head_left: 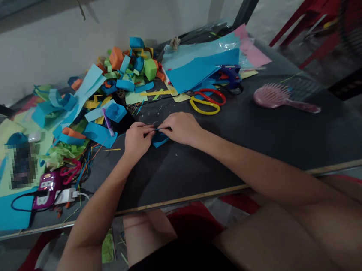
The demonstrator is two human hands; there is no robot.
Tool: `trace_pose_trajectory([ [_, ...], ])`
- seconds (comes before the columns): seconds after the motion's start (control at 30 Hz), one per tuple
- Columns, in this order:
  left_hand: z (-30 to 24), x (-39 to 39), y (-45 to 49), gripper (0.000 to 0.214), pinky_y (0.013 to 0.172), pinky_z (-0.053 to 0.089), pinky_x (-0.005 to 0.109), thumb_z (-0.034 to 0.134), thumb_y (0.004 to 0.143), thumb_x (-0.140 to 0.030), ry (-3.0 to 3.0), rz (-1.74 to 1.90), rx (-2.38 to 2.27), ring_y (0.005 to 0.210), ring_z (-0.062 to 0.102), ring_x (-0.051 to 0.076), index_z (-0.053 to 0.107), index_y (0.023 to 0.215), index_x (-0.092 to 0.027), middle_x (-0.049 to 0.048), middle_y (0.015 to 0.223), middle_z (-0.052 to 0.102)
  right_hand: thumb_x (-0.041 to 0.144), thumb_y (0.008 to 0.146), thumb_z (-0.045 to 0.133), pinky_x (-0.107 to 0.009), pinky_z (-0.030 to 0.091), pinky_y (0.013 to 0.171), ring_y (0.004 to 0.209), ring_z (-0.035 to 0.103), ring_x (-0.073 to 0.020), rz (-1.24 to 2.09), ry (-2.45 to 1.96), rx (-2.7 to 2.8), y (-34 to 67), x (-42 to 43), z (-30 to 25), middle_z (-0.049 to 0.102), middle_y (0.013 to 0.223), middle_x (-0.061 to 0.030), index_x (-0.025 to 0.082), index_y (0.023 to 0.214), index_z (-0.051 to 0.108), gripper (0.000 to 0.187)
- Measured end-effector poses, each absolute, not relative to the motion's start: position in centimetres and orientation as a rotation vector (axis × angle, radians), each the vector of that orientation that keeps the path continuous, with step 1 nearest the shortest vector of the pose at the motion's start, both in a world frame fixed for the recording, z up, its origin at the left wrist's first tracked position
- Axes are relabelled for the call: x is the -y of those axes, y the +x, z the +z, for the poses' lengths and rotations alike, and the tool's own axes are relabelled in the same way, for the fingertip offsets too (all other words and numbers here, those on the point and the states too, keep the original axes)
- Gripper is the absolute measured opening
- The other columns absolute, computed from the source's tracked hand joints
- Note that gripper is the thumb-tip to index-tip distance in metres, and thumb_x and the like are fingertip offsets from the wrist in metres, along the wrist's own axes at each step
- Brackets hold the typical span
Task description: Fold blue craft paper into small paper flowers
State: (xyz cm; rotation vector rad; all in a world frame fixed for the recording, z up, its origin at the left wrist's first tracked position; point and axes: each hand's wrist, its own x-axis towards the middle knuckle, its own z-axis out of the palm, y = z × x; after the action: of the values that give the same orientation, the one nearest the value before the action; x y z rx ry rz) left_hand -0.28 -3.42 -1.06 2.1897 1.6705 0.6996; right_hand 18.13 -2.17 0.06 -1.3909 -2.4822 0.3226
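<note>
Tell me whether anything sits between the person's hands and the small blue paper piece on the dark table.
Nothing visible does. The left hand and the right hand both pinch the small blue paper piece directly, low over the dark table. The yellow-handled scissors and the pink plastic hairbrush lie apart, farther back.

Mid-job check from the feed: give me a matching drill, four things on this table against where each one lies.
Things:
1 pink hairbrush
2 yellow-handled scissors
3 small blue paper piece
4 purple device

Places:
A pinched between left hand and right hand
B near the table's front edge, left, with cables
C right side, apart from the paper pile
D just beyond the right hand

Pairs: 1-C, 2-D, 3-A, 4-B
</note>
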Motion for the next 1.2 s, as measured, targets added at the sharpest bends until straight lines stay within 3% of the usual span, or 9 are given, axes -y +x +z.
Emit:
trace_pose_trajectory([
  [0.47, -1.8, 2.9, -0.7, 0.016, 0.065, 0.050, 0.029, 0.068, 0.079, -0.026, 2.247, 0.765, -1.719, 0.068, 0.060, 0.018, 0.081, 0.088, -0.030, 0.0031, 0.071, 0.068, 0.027, 0.089, 0.058, -0.036, 0.047, 0.069, 0.086, 0.068, -0.0263, 0.330, -1.502, 2.418, 17.9, 2.4, 0.2, 0.077, 0.089, -0.0054, 0.031, 0.094, 0.080, 0.023],
  [0.7, -2.0, 2.9, -0.6, 0.017, 0.070, 0.052, 0.031, 0.069, 0.079, -0.025, 2.198, 0.760, -1.743, 0.074, 0.066, 0.020, 0.081, 0.090, -0.028, 0.0028, 0.077, 0.074, 0.024, 0.089, 0.056, -0.035, 0.049, 0.075, 0.095, 0.068, -0.0253, 0.344, -1.454, 2.429, 17.9, 2.5, 0.3, 0.077, 0.101, -0.0052, 0.027, 0.100, 0.079, 0.026],
  [0.97, -2.3, 3.3, 0.4, 0.017, 0.082, 0.057, 0.033, 0.065, 0.086, -0.019, 2.075, 1.135, -1.654, 0.090, 0.072, 0.019, 0.079, 0.092, -0.027, 0.0015, 0.097, 0.078, 0.038, 0.086, 0.060, -0.035, 0.051, 0.082, 0.093, 0.068, -0.0232, 0.623, -1.313, 2.099, 18.1, 1.9, -0.8, 0.075, 0.106, -0.0075, 0.020, 0.108, 0.075, 0.032],
  [1.07, -1.9, 3.6, 0.5, 0.015, 0.085, 0.056, 0.034, 0.064, 0.088, -0.021, 2.053, 1.277, -1.646, 0.095, 0.071, 0.019, 0.077, 0.093, -0.025, 0.0032, 0.102, 0.077, 0.037, 0.080, 0.065, -0.031, 0.050, 0.076, 0.085, 0.068, -0.0202, 0.819, -1.279, 1.921, 18.1, 1.4, -1.2, 0.076, 0.099, -0.0077, 0.018, 0.107, 0.074, 0.035],
  [1.2, -1.4, 4.0, 0.6, 0.014, 0.085, 0.056, 0.034, 0.064, 0.088, -0.023, 2.031, 1.349, -1.633, 0.094, 0.070, 0.018, 0.076, 0.094, -0.023, 0.0040, 0.104, 0.077, 0.035, 0.074, 0.067, -0.027, 0.042, 0.064, 0.068, 0.061, -0.0165, 0.899, -1.304, 1.954, 18.2, 0.9, -1.6, 0.069, 0.071, -0.0013, 0.018, 0.082, 0.075, 0.020],
])
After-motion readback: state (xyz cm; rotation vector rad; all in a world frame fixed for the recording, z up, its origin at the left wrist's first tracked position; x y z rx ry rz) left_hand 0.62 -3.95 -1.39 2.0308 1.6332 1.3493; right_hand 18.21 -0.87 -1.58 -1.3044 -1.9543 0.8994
